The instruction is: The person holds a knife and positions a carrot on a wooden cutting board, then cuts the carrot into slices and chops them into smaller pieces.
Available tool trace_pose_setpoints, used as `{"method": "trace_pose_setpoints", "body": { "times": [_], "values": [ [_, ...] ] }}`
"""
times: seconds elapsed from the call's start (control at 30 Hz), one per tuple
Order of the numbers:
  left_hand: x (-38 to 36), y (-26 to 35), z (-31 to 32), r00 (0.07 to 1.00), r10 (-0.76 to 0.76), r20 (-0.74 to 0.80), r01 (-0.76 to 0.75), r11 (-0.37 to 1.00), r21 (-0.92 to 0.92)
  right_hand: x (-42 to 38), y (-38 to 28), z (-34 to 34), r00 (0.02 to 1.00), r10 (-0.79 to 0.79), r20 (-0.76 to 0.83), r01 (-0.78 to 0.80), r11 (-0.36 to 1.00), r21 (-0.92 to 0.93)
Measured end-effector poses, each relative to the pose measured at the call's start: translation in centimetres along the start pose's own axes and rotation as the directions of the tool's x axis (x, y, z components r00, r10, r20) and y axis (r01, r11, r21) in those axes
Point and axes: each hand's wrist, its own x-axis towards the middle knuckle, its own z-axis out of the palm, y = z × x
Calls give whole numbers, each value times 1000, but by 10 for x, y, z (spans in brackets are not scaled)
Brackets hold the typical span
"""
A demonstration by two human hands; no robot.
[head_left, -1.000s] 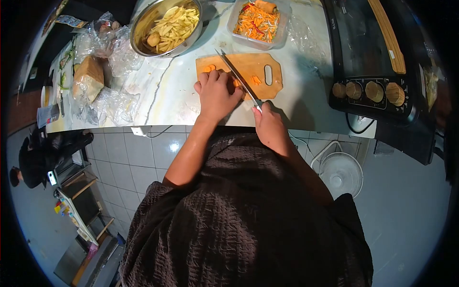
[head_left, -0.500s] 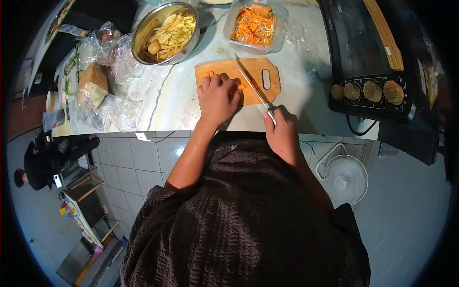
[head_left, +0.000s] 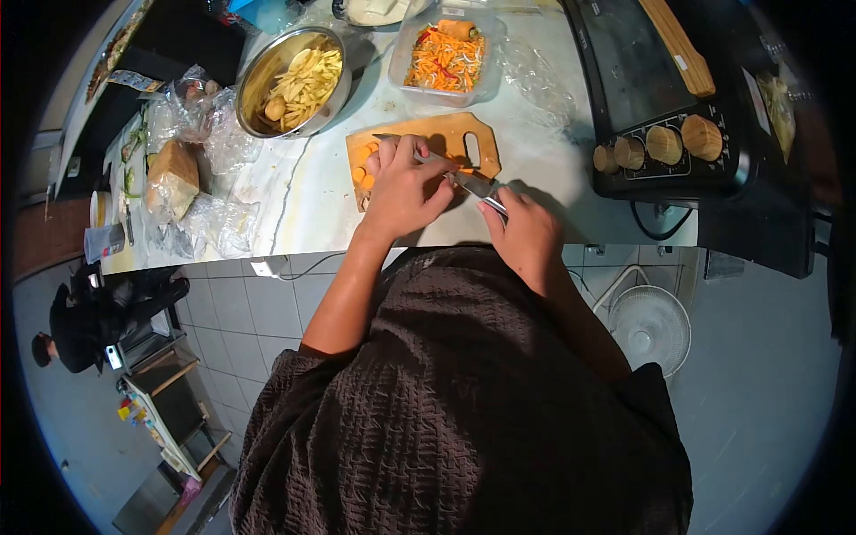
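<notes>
A wooden cutting board [head_left: 486,152] with a handle slot lies near the counter's front edge. Orange carrot slices [head_left: 364,174] rest on its left part, beside the fingers of my left hand [head_left: 403,189]. Those fingers are bent over the board against the knife blade, and whatever they hold beneath is hidden. My right hand [head_left: 528,232] is wrapped round the handle of the knife [head_left: 474,185]. The blade points up and left across the board, passing under my left fingers, with its tip showing beyond them.
Behind the board stand a steel bowl [head_left: 337,105] of pale cut strips and a plastic box [head_left: 489,85] of shredded carrot. Plastic bags and a wrapped block [head_left: 173,178] lie left. A black oven [head_left: 731,183] stands right. Another person [head_left: 85,321] is at far left.
The knife has swung left, from the board's right side to under my left fingers. My left fingers have shifted against the blade, and more carrot slices show. The whole view has shifted slightly.
</notes>
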Motion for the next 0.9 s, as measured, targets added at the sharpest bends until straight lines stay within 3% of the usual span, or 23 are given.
{"method": "trace_pose_setpoints", "body": {
  "times": [0.17, 0.3, 0.4, 0.47, 0.53, 0.73, 0.9],
  "values": [
    [7, 3, 7, 994, -27, -108, 29, 999, 18, 0, -4, -7, 999, -15, 44, 17, 999, -33],
    [6, -5, 4, 995, -15, -102, 21, 998, 56, 1, -2, -15, 999, -25, 42, 26, 1000, -7],
    [1, -14, 8, 971, -102, -216, 113, 993, 37, -2, 2, -10, 996, -7, 85, 4, 999, 32],
    [-4, -26, 9, 928, -231, -291, 240, 971, -4, -1, 3, -3, 984, 57, 166, -87, 980, 179],
    [-10, -29, 8, 919, -288, -268, 298, 955, -1, -2, 8, 5, 984, 51, 170, -82, 981, 176],
    [-17, -16, 20, 952, -267, -150, 272, 962, 14, -6, 15, 1, 988, 131, 81, -150, 939, 308],
    [3, 6, 30, 993, -83, -86, 85, 996, 27, -11, 36, 1, 987, 157, 41, -161, 919, 359]
  ]
}}
